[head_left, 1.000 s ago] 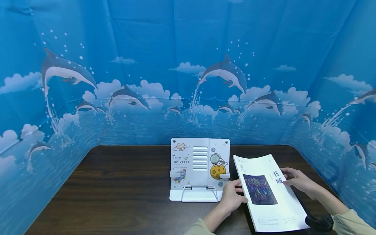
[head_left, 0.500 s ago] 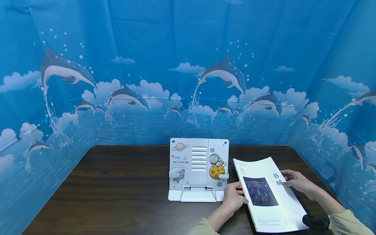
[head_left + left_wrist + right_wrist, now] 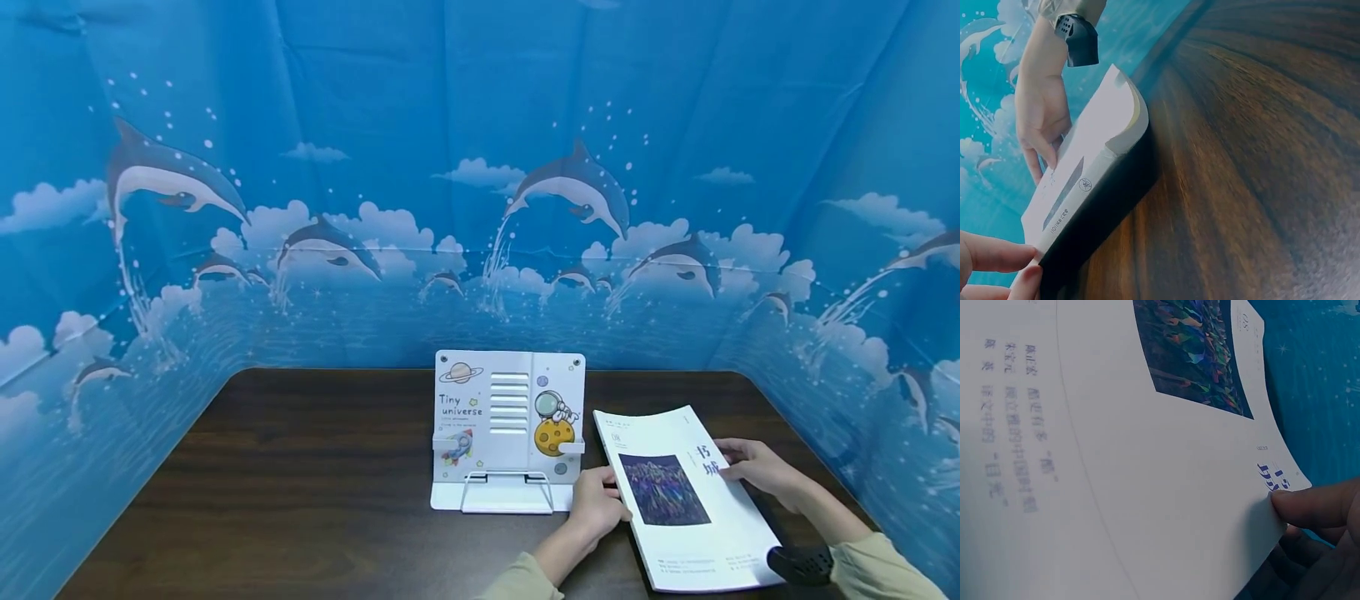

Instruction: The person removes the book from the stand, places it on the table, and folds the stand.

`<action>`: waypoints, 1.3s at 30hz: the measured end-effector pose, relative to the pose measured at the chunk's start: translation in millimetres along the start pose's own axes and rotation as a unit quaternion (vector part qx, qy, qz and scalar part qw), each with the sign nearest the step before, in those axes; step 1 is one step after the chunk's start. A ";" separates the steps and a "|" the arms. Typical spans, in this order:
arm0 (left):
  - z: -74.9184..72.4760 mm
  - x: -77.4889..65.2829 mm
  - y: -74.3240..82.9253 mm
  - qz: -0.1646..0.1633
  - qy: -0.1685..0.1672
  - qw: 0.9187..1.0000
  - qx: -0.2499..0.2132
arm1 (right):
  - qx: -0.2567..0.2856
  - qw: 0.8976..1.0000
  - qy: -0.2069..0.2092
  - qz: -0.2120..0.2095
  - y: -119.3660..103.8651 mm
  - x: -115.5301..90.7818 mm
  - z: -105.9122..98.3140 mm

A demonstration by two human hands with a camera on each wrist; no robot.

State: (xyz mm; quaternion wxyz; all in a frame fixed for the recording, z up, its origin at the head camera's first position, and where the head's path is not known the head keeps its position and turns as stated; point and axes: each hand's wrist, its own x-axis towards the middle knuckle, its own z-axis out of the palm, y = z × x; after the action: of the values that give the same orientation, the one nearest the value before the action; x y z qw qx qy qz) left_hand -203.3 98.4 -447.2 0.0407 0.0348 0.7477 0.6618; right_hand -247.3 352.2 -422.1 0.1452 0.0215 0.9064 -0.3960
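Note:
A white magazine (image 3: pixel 720 508) with a dark colourful picture and blue characters on its cover lies slanted at the right of the table, between my two hands. My left hand (image 3: pixel 594 504) pinches its left, spine edge; in the left wrist view, thumb and finger (image 3: pixel 997 253) meet at that spine. On the opposite edge my right hand (image 3: pixel 761 472) holds on, thumb (image 3: pixel 1310 503) on the cover and other fingers underneath. Seen from the left wrist, the magazine (image 3: pixel 1085 162) is tilted, with a dark area under its spine side.
A white metal book stand (image 3: pixel 517 400) printed "Tiny universe" stands upright just left of the magazine, close to my left hand. The dark wooden table (image 3: pixel 300 483) ends at a blue dolphin curtain (image 3: pixel 465 167). A black band (image 3: pixel 802 567) is on the right wrist.
The magazine's far end has come slightly lower and nearer in the head view. Both hands keep their hold on its edges, and the stand stays put.

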 end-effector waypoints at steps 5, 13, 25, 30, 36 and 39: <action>1.4 0.5 -2.6 -0.001 -0.012 1.000 0.005 | 0.005 1.000 -0.004 0.013 3.0 0.0 -0.3; -0.5 2.8 -5.6 0.019 -0.035 0.999 0.023 | 0.013 1.000 0.006 0.008 8.1 -0.5 1.0; -1.0 1.5 -9.5 0.089 -0.027 0.989 0.114 | 0.015 0.999 0.003 0.029 10.4 1.2 2.8; 0.5 1.9 -10.5 0.082 -0.013 0.991 0.105 | 0.021 0.999 0.011 0.035 14.9 1.5 5.5; 0.4 1.3 -8.0 0.067 0.001 0.993 0.096 | 0.021 0.999 0.020 0.031 18.2 3.5 7.6; 0.3 1.1 -5.9 0.058 0.008 0.994 0.094 | 0.018 0.999 0.024 0.025 17.1 3.9 8.4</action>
State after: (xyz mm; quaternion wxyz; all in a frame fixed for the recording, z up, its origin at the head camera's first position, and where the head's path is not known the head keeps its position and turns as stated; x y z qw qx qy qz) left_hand -204.4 98.1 -453.1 -0.0073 0.0759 0.8038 0.5900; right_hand -246.3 357.6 -440.7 0.1331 0.0559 0.9014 -0.4081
